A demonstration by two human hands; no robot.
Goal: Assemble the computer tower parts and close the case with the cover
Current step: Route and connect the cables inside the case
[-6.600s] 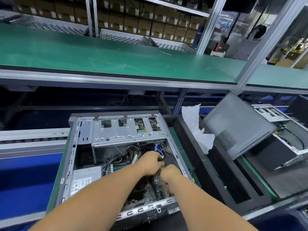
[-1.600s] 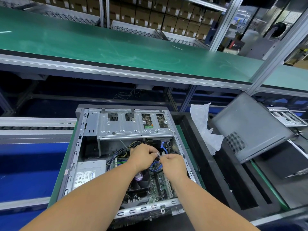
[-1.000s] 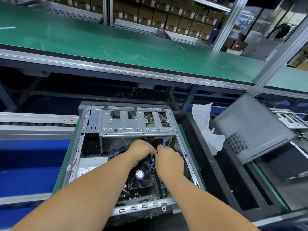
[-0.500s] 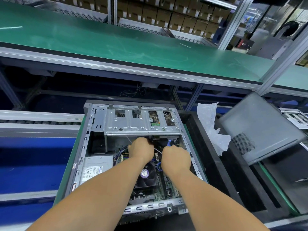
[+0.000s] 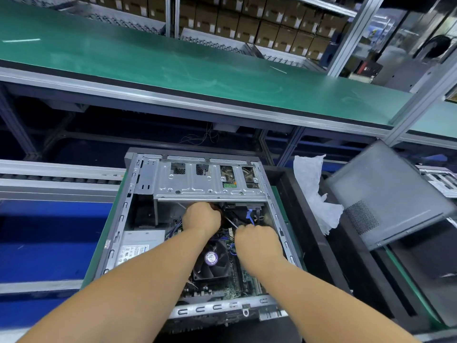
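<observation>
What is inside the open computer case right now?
Inside the open case: drive cage, power supply, CPU fan, motherboard, blue cable. The left hand and right hand cover whatever they are working on.

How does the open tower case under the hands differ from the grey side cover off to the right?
The open grey metal tower case lies flat, its inside facing up; the flat grey metal side cover leans tilted to its right. The case shows a fan, board and cables; the cover is a plain sheet with a mesh vent patch. Both hands reach into the case; nothing touches the cover. Both are grey metal.
</observation>
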